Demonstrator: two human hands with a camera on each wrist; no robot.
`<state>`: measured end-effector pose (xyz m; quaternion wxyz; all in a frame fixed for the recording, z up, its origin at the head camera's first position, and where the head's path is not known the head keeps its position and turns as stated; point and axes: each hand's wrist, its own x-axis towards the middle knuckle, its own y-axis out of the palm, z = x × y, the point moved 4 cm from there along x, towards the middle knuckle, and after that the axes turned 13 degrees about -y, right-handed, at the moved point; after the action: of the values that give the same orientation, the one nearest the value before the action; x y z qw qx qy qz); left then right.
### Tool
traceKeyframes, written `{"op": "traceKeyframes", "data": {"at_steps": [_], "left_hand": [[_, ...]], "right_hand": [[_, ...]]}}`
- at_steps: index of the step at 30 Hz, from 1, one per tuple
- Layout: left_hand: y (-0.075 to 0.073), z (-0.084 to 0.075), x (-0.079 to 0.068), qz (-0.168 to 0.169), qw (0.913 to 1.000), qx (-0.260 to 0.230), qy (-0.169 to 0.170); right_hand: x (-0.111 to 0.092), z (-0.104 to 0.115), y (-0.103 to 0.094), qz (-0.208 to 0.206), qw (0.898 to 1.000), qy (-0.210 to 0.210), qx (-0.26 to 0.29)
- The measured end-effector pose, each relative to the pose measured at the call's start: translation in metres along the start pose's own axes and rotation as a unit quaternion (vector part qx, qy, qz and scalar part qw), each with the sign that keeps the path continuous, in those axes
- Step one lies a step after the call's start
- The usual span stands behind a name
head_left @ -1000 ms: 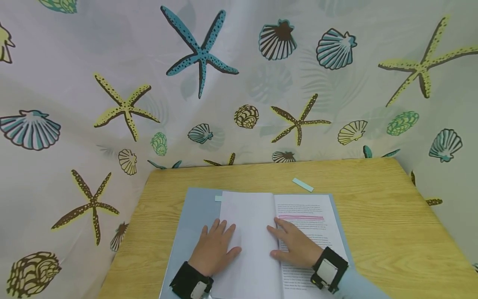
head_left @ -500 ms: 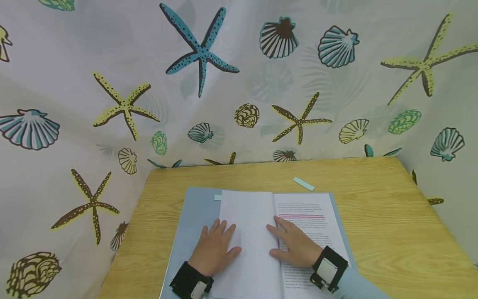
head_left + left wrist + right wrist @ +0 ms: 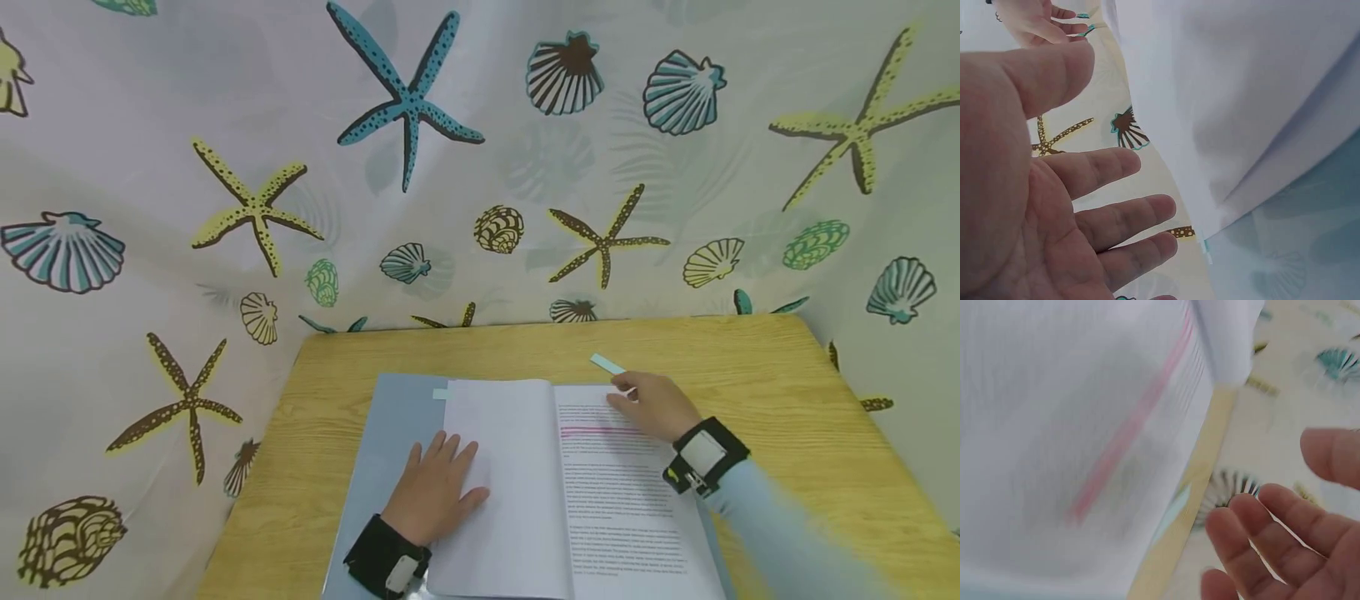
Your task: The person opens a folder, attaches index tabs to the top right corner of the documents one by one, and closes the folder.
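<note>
An open booklet [image 3: 622, 508] lies on a pale blue folder [image 3: 386, 450] on the wooden table [image 3: 787, 392]. Its right page carries print and a pink highlighted line [image 3: 600, 431]; the left page [image 3: 510, 467] is blank. My left hand [image 3: 438, 492] rests flat on the blank page's left edge, fingers spread [image 3: 1110, 212]. My right hand [image 3: 652, 404] hovers at the top right corner of the printed page, fingers relaxed [image 3: 1272, 537]. Its fingertips reach the near end of a small light blue paper strip [image 3: 606, 364]; whether they touch it is unclear.
A curtain printed with starfish and shells [image 3: 405, 108] hangs behind and around the table. A tiny light blue tab [image 3: 440, 393] sticks out at the top left of the booklet. Bare wood lies to the right of the booklet and behind it.
My right hand lifted off the booklet's middle and moved up and right to the light blue strip. The left hand stayed in place.
</note>
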<state>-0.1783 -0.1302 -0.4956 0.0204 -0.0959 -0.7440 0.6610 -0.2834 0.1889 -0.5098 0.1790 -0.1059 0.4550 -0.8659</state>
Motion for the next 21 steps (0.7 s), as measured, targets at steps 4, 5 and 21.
{"op": "traceKeyframes", "data": {"at_steps": [4, 5, 21], "left_hand": [[-0.004, -0.008, 0.004, -0.003, 0.9999, 0.009, 0.004], [-0.006, -0.011, 0.006, -0.005, 0.9999, 0.011, 0.007], [-0.025, -0.062, 0.013, -0.058, 0.9936, -0.038, 0.090]], "right_hand": [[0.025, -0.030, -0.016, -0.010, 0.997, 0.043, -0.064], [0.030, -0.035, -0.015, -0.006, 0.996, 0.051, -0.074], [0.060, -0.076, 0.008, 0.000, 0.988, 0.099, -0.117]]}}
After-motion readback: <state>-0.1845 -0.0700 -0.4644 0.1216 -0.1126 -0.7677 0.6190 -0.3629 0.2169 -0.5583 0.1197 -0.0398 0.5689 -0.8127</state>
